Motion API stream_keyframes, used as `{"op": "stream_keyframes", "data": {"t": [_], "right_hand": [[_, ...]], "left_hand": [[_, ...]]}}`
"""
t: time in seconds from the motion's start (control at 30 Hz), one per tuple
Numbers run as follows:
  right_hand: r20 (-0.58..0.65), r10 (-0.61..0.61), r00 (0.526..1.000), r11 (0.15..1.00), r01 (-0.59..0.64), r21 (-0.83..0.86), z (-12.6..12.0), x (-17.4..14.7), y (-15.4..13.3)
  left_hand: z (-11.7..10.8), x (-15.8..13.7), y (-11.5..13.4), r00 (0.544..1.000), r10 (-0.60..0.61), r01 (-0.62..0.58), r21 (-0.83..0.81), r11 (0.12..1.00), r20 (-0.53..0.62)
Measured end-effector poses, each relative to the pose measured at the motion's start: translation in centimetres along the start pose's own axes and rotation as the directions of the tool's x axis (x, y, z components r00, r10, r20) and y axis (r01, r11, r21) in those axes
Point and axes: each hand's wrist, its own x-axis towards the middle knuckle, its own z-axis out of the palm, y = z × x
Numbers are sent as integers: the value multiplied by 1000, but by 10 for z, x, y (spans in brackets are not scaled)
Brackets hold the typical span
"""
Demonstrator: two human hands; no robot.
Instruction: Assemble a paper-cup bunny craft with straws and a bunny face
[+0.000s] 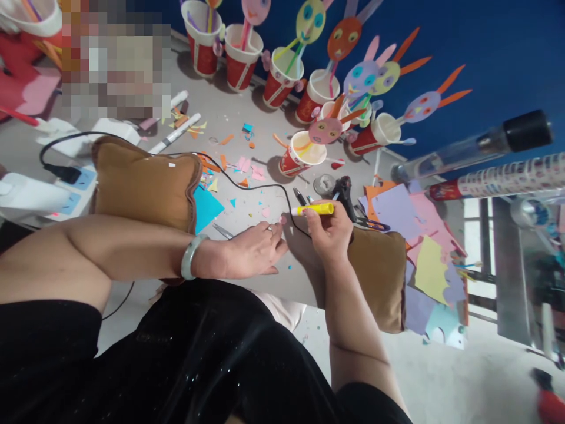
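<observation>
Right grip point(331, 232) in a pinch around a slim yellow, pale-tipped tube point(325, 208)

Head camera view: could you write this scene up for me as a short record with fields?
Right hand: holds a yellow tube
Left hand: fingers extended, nearest a tiny pink piece; contact unclear
Far side of table: red paper cups, several with paper faces above them
Mid-table: coloured paper scraps
Beside right hand: black glue gun
Far right: coloured paper sheets
Near each forearm: a brown cushion
</observation>
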Motion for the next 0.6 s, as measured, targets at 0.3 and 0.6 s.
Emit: {"op": "stream_keyframes", "data": {"t": [0.3,0.6], "right_hand": [[-13,-105,994,990,103,-94,0,3,4],[15,-99,995,990,100,-101,2,0,4]], "left_hand": [[-25,0,3,990,-45,44,11,999,133],[-34,0,-1,943,-172,197,-61,979,283]]}}
